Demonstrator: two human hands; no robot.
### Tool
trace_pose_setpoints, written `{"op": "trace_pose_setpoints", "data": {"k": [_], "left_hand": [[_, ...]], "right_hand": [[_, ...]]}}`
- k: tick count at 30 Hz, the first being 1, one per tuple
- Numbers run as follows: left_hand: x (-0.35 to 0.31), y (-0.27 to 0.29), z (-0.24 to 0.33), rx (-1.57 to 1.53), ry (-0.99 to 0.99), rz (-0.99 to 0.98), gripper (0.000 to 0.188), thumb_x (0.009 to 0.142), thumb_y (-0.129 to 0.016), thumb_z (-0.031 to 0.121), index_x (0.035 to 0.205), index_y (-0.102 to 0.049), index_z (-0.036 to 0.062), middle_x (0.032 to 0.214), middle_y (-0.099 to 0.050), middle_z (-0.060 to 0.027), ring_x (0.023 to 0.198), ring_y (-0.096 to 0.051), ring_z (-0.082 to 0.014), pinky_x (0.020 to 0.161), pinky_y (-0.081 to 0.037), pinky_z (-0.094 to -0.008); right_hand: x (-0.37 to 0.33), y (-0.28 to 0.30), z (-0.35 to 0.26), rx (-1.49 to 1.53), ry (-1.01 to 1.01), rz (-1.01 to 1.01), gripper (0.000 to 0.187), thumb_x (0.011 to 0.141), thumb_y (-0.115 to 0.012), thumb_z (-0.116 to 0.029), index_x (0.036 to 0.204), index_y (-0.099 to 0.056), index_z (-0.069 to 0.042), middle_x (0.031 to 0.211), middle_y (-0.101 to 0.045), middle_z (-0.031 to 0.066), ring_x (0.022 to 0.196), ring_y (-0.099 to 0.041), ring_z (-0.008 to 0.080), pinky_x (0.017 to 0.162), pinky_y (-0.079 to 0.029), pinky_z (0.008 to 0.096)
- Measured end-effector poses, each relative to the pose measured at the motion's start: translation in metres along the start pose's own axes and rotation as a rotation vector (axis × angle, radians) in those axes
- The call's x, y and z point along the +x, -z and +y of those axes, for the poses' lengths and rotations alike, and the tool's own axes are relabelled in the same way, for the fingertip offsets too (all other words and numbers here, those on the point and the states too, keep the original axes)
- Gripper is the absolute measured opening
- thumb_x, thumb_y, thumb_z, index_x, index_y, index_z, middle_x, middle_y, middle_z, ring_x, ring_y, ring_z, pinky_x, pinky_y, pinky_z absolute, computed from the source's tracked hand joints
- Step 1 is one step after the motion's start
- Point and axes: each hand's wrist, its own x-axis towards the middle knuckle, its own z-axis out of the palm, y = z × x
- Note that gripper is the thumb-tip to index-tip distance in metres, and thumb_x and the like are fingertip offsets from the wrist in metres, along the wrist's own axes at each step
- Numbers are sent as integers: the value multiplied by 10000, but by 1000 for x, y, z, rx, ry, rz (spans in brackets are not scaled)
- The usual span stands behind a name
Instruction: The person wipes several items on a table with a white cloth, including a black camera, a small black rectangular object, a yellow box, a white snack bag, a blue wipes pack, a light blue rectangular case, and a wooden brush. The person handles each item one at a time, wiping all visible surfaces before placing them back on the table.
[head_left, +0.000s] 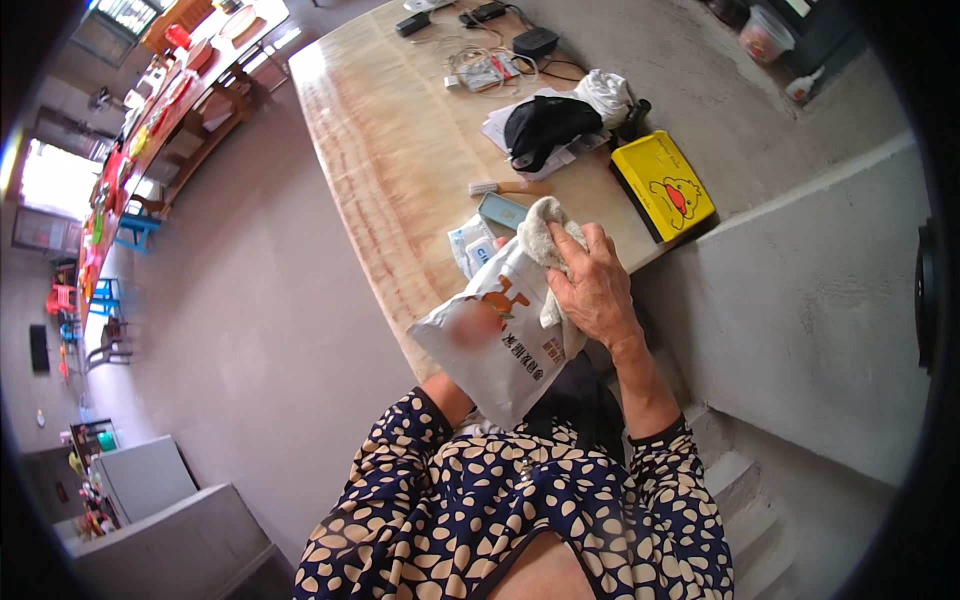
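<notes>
A white printed bag (500,375) with a brown cartoon figure and dark lettering is held up in front of me, over the table's near end. My left forearm (447,398) passes behind this bag, which hides most of my left hand; only a bit of finger seems to show at its upper edge. My right hand (598,292) is closed on a pale, crumpled cloth (545,228), pressed against the bag's upper right side. Part of the cloth hangs down below my fingers along the bag's edge.
On the table (390,190) lie a blue-grey case (502,210), a wipes packet (470,245), a wooden-handled brush (510,188), a black cloth item (552,128), tangled cables (485,65) and a yellow duck-print box (665,187). A grey low wall (810,290) stands to the right, with steps (735,480) below.
</notes>
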Motion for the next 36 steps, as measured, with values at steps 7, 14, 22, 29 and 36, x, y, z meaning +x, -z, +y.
{"op": "trace_pose_setpoints", "data": {"k": [7, 14, 22, 29, 36], "left_hand": [[-21, 28, -1, 2, -37, 54, 578, 962, -404, 509, 1397, -379, 129, 1374, -438, -196, 1224, -476, -323, 1004, -440, -443], [-32, 40, 3, -5, -59, 87, 585, 961, -401, 515, 1403, -374, 131, 1379, -433, -198, 1227, -473, -325, 1007, -437, -445], [-45, 46, 13, -1, -59, 110, 593, 960, -398, 521, 1409, -367, 135, 1385, -428, -199, 1232, -470, -327, 1011, -435, -448], [-17, 41, 20, -10, -87, 62, 600, 960, -395, 527, 1414, -361, 137, 1391, -424, -201, 1236, -467, -329, 1014, -432, -450], [-8, 41, 24, -29, -82, 57, 607, 959, -392, 533, 1420, -356, 140, 1396, -419, -203, 1240, -464, -331, 1017, -430, -452]], "right_hand": [[-9, -25, -35, -89, 188, -62, 585, 692, -704, -101, 1264, -588, -131, 1130, -484, 163, 1015, -501, 350, 871, -475, 429], [-21, -46, -48, -89, 407, -96, 585, 696, -692, -101, 1268, -592, -165, 1158, -470, 137, 1017, -490, 325, 809, -513, 405], [-51, -66, -47, 118, 617, -216, 487, 754, -667, -109, 1235, -614, -162, 1106, -526, 133, 1040, -517, 331, 824, -513, 391], [-25, -13, 0, 608, 526, -376, 561, 774, -661, -74, 1321, -540, -105, 1123, -516, 149, 969, -559, 298, 895, -474, 412], [0, -48, 45, 303, -2, 131, 616, 769, -670, -45, 1359, -503, -104, 1186, -457, 172, 1066, -511, 360, 951, -434, 416]]}}
